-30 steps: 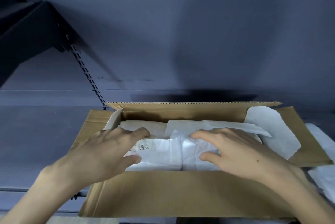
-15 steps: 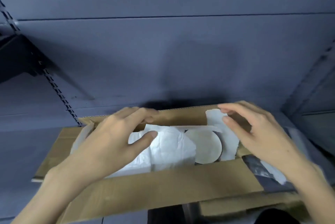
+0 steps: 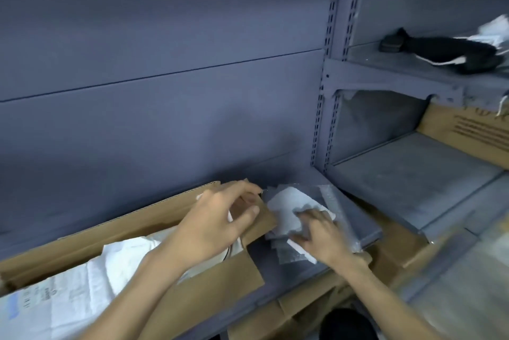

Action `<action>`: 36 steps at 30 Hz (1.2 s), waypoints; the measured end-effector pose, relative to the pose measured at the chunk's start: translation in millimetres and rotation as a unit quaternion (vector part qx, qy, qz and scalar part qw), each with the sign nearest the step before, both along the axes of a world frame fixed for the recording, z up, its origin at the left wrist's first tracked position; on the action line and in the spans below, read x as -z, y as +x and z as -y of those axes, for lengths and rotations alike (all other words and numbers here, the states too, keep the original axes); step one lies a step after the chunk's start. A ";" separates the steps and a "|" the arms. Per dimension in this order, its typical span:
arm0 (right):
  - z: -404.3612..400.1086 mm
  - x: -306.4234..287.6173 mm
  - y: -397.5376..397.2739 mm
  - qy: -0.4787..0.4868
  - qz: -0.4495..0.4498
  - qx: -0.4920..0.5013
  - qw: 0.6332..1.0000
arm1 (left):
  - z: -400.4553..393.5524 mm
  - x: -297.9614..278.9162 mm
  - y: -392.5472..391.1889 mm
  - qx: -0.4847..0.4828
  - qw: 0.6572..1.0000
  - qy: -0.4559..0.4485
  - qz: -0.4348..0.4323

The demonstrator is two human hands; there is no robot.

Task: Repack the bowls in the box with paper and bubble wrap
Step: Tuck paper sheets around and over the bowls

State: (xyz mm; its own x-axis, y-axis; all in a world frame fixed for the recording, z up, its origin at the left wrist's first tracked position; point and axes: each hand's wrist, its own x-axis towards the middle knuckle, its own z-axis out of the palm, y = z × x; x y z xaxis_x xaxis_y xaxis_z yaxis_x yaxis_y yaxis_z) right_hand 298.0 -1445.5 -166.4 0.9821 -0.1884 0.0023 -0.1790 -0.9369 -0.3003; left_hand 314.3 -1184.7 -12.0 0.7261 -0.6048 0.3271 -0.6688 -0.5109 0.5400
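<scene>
An open cardboard box [image 3: 154,218] sits on the grey shelf at lower left, filled with white wrapping paper [image 3: 82,290]. The pale rim of a bowl [image 3: 234,250] shows at its right end. My left hand [image 3: 217,226] hovers over that end, fingers curled by the box's right flap, a scrap of white paper just visible beside it. To the right of the box lies a pile of white paper [image 3: 286,210] on sheets of bubble wrap [image 3: 338,218]. My right hand [image 3: 322,235] rests on this pile, fingers closing on the white paper.
A slotted shelf upright [image 3: 325,91] rises right of the box. On the upper right shelf lies a black brush-like object [image 3: 451,53]. Another printed cardboard box [image 3: 468,133] stands at the far right. Flattened cardboard [image 3: 385,251] lies below the shelf edge.
The view has swung right. My right hand left the box and dropped onto the paper pile beside it. My left hand moved to the box's right end.
</scene>
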 end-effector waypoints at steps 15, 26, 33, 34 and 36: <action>14.9 -18.0 0.1 0.139 -0.052 -0.023 0.989 | -22.5 -8.7 -10.1 -0.017 1.000 0.000 0.014; -4.5 -11.1 -7.4 -0.090 -0.091 -0.062 0.990 | -67.0 -16.2 -28.8 -0.058 0.997 -0.041 -0.019; -9.3 -52.1 -19.1 -0.027 0.103 0.129 0.986 | -98.6 -25.4 -37.1 -0.105 0.992 -0.064 -0.009; -13.2 -65.1 -21.8 0.034 0.168 0.150 0.974 | -99.8 -26.8 -38.2 -0.115 0.991 -0.074 -0.001; -30.6 -97.7 -29.2 0.200 0.293 0.145 0.924 | -99.5 -28.9 -40.6 -0.130 0.986 -0.105 0.004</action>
